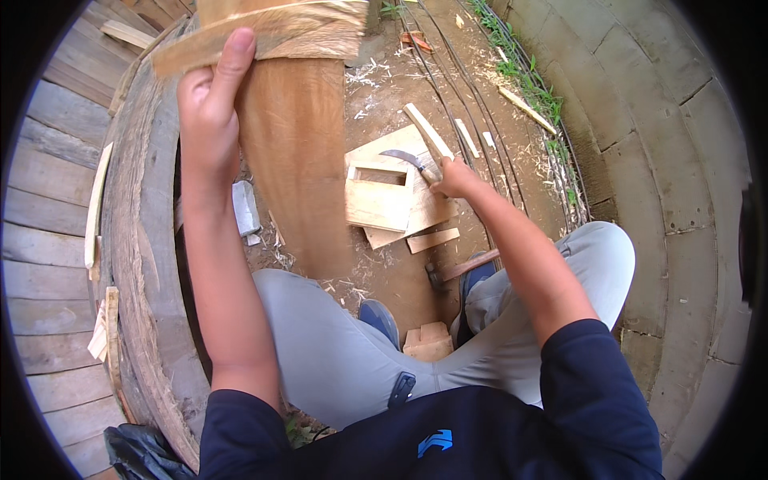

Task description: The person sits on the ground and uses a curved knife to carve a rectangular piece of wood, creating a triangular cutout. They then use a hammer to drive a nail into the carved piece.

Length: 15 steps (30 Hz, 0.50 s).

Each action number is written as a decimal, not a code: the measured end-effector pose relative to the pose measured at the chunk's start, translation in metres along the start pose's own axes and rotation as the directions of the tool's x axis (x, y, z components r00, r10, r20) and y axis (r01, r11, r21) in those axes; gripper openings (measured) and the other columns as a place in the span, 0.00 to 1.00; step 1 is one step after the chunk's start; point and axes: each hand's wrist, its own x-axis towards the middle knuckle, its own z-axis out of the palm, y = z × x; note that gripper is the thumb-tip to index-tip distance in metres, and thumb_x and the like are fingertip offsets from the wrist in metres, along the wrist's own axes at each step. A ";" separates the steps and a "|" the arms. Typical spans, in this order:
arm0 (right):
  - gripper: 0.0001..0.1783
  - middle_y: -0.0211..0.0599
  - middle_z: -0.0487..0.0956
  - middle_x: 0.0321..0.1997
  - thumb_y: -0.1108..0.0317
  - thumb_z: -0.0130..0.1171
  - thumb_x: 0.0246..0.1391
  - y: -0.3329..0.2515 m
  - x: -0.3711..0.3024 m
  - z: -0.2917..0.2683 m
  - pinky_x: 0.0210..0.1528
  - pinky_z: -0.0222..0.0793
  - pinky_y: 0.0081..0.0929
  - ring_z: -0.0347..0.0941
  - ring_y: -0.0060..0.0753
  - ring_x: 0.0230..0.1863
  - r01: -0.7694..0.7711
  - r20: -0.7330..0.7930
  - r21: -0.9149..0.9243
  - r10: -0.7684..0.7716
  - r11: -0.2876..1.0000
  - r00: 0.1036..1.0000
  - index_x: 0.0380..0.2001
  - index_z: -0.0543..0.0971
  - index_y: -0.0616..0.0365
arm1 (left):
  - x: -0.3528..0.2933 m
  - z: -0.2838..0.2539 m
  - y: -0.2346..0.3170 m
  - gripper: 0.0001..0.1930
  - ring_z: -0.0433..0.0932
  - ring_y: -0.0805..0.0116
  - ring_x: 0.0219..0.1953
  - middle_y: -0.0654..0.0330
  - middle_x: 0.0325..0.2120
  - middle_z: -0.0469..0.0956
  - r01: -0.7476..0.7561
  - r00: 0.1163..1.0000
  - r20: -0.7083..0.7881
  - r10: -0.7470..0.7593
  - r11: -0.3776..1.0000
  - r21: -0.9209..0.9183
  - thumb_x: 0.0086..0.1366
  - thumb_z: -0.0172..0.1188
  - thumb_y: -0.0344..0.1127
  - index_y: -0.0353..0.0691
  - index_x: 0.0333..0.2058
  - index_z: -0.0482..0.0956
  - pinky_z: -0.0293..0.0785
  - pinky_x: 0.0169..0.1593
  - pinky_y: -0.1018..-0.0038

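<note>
My left hand (214, 104) is raised at the upper left and closed on a rough pale wood piece (312, 32), its thumb over the edge. Below that piece hangs a wide brown wooden board (296, 152), blurred at its lower end; I cannot tell whether the two are joined. My right hand (458, 178) is closed round the handle of a sickle (410, 157), whose curved blade points left. A thin wood strip (429, 130) meets this hand at its lower end; whether it is gripped too is unclear. Under the blade lies a wooden panel with a rectangular opening (378, 206).
A flat board (436, 214) lies beneath the panel. By my right shoe is a hammer (460, 268), and a wood block (428, 342) sits between my feet. Cables (468, 96) run along the block wall (664, 144). A thick timber edge (152, 264) stands at left.
</note>
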 end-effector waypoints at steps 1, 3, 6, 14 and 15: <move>0.37 0.55 0.70 0.65 0.60 0.71 0.53 -0.008 -0.005 0.008 0.65 0.71 0.43 0.72 0.55 0.64 -0.018 0.016 -0.001 0.018 1.000 1.000 0.63 0.68 0.59 | 0.001 -0.007 0.009 0.23 0.79 0.77 0.40 0.61 0.38 0.84 0.028 0.996 0.082 -0.031 0.999 0.044 0.73 0.61 0.51 0.31 0.43 0.83 0.74 0.46 0.79; 0.38 0.56 0.70 0.64 0.58 0.72 0.54 -0.015 -0.009 0.024 0.64 0.72 0.45 0.72 0.56 0.63 -0.026 -0.008 0.019 0.026 0.999 1.000 0.63 0.66 0.60 | 0.013 -0.015 0.006 0.26 0.80 0.76 0.40 0.60 0.37 0.84 0.108 0.949 0.267 -0.168 0.968 0.226 0.72 0.61 0.55 0.30 0.43 0.84 0.75 0.44 0.76; 0.31 0.59 0.72 0.61 0.59 0.68 0.59 -0.008 0.000 0.046 0.60 0.74 0.49 0.75 0.61 0.59 0.024 -0.132 0.067 -0.015 0.997 0.991 0.57 0.66 0.61 | 0.022 -0.008 -0.028 0.27 0.81 0.72 0.43 0.58 0.39 0.85 0.175 0.834 0.422 -0.354 0.897 0.407 0.71 0.62 0.56 0.32 0.46 0.85 0.76 0.47 0.73; 0.19 0.64 0.80 0.54 0.67 0.49 0.66 0.003 0.008 0.021 0.59 0.76 0.43 0.78 0.55 0.59 -0.045 -0.080 0.025 0.047 0.999 0.996 0.53 0.68 0.72 | -0.056 0.002 -0.172 0.24 0.78 0.61 0.58 0.47 0.55 0.80 0.427 0.519 0.460 -0.721 0.684 0.591 0.72 0.61 0.45 0.29 0.57 0.78 0.68 0.64 0.64; 0.20 0.63 0.80 0.55 0.67 0.49 0.66 0.010 0.008 0.008 0.59 0.76 0.42 0.78 0.54 0.60 -0.096 -0.046 -0.064 0.093 0.993 0.995 0.54 0.68 0.73 | -0.064 0.004 -0.184 0.24 0.77 0.61 0.58 0.48 0.56 0.80 0.403 0.473 0.453 -0.756 0.643 0.652 0.73 0.61 0.44 0.29 0.57 0.77 0.68 0.65 0.64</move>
